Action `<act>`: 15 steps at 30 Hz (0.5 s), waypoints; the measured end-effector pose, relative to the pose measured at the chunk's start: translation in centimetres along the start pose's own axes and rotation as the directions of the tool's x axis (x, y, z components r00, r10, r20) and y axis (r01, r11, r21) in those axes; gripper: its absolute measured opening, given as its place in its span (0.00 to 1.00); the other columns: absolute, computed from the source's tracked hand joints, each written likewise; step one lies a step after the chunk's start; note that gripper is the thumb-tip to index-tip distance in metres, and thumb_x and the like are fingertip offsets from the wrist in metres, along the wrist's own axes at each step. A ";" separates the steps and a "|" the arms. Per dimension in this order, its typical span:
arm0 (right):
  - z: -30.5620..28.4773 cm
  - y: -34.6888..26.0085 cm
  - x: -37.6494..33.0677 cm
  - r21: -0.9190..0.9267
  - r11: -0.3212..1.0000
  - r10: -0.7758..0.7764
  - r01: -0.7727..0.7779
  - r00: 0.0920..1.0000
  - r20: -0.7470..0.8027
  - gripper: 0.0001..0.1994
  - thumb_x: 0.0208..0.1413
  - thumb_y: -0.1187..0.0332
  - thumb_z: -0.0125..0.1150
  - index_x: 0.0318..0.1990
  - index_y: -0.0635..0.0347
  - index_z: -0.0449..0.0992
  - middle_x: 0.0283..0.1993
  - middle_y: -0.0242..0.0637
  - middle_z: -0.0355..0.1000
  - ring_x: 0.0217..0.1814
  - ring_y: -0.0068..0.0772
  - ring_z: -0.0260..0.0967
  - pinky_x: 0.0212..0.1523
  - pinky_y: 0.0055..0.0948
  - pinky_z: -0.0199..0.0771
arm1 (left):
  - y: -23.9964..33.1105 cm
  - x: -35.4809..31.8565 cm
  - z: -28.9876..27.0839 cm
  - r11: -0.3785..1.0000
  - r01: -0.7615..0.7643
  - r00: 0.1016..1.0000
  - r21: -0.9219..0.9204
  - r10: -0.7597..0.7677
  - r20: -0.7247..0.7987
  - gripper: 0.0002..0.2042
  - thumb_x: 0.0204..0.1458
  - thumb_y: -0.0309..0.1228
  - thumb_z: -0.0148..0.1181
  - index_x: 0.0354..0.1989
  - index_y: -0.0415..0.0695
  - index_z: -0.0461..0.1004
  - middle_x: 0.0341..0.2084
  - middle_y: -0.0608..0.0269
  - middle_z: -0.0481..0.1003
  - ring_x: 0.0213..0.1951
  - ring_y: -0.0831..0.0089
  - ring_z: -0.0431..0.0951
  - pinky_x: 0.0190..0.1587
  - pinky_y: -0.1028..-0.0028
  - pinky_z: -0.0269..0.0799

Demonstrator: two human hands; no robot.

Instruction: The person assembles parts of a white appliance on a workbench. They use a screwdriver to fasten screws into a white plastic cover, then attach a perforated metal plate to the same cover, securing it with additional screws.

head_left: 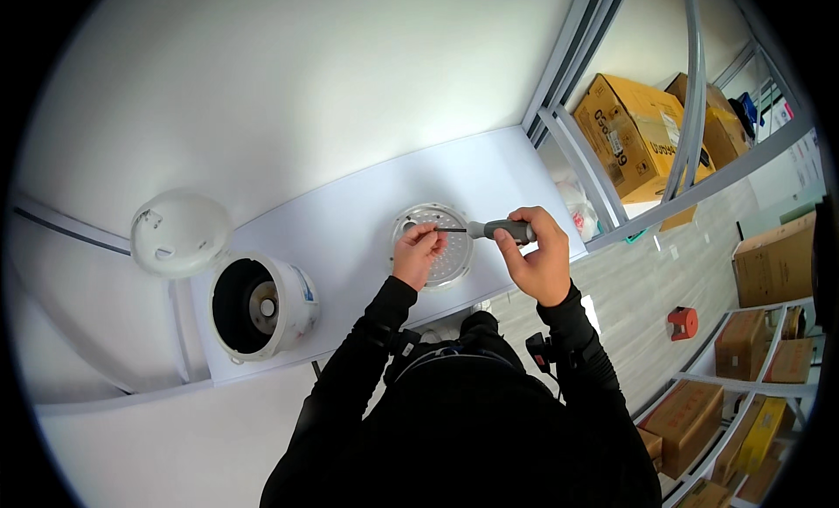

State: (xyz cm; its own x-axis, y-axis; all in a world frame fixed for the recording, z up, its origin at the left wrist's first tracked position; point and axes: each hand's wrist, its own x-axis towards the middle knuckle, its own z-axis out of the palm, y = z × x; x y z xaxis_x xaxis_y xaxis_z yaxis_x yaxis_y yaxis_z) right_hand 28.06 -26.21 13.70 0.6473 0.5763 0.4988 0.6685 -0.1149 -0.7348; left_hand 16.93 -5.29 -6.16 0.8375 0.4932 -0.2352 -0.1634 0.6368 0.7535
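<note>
While my right hand (540,261) grips the screwdriver (489,231), my left hand (418,253) pinches its tip over the perforated inner lid (454,261). A slip toward nine o'clock could jab my fingers.

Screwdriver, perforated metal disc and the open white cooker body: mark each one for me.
Screwdriver (509,230): head view, on its grey handle in the right hand.
Perforated metal disc (454,261): head view, lower right part of its face.
White cooker body (295,309): head view, outer side wall.
</note>
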 end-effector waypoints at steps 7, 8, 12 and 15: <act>-0.2 0.2 -0.2 -0.023 0.999 -0.040 0.040 0.999 -0.005 0.15 0.55 0.73 0.77 0.46 0.65 0.78 0.37 0.45 0.79 0.32 0.41 0.79 0.35 0.33 0.78 | -0.2 -0.7 -0.2 1.000 0.002 1.000 -0.031 -0.003 -0.008 0.11 0.69 0.24 0.60 0.57 0.35 0.77 0.49 0.49 0.83 0.48 0.63 0.84 0.54 0.65 0.80; -0.3 0.0 -0.2 -0.036 0.999 -0.039 0.039 0.999 0.001 0.15 0.55 0.73 0.77 0.45 0.65 0.78 0.37 0.45 0.79 0.31 0.40 0.78 0.35 0.33 0.78 | -0.2 -0.9 -0.2 0.999 0.002 1.000 -0.047 -0.002 0.004 0.11 0.69 0.24 0.60 0.56 0.35 0.78 0.49 0.49 0.83 0.48 0.63 0.84 0.53 0.65 0.80; -1.2 -1.0 -0.3 -0.046 0.998 -0.044 0.045 0.999 0.026 0.14 0.55 0.73 0.76 0.45 0.65 0.78 0.35 0.44 0.78 0.30 0.37 0.77 0.34 0.32 0.77 | -0.5 -1.8 -0.5 0.997 0.057 0.998 -0.047 -0.055 0.037 0.11 0.69 0.25 0.60 0.56 0.36 0.78 0.48 0.50 0.83 0.47 0.64 0.83 0.53 0.65 0.79; -1.9 -1.3 -0.5 -0.033 0.997 -0.062 0.063 0.997 0.035 0.13 0.55 0.73 0.76 0.44 0.65 0.78 0.34 0.43 0.77 0.29 0.35 0.77 0.33 0.31 0.76 | -1.0 -2.4 -0.8 0.998 0.052 0.994 -0.044 -0.047 0.098 0.10 0.70 0.25 0.61 0.56 0.37 0.79 0.47 0.51 0.83 0.46 0.65 0.83 0.53 0.65 0.79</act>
State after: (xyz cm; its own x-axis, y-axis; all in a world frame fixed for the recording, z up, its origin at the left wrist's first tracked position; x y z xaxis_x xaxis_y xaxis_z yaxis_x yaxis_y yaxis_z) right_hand 27.53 -27.86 15.26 0.5914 0.6106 0.5268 0.7199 -0.1053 -0.6861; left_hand 14.72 -6.68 -6.86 0.8916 0.4016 -0.2091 -0.1423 0.6869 0.7126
